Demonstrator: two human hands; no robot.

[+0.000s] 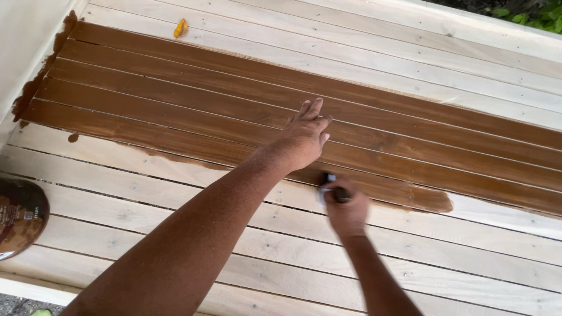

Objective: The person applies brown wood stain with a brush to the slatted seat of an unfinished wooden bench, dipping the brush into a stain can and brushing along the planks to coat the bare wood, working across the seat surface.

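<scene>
Biggest thing here is the slatted wooden deck (410, 275), pale bare boards with a wide stained band (234, 111) of dark brown running across several of them. That band is the landmark for everything else. Its near edge is ragged and ends in a wet-looking blob off toward the right end.

Far off the band's left end, on the bare boards near the corner, sits a stain can (20, 217), brown-smeared and cut off by the frame edge. Above the band's far edge there's a little yellow scrap (181, 27) lying on an unstained board.

The person's left hand (304, 137) rests flat on the stained band itself, fingers spread apart, holding nothing. The right hand (346, 208) is just below the band's near edge, closed tight around the dark handle of a brush (331, 186), working right at that edge. The bristles are too blurred to make out.

To do this bit well, probably best to stroke along the board's length, keep a wet edge, and feather out that blob. Leaning a palm on fresh stain looks like a risk for prints.
</scene>
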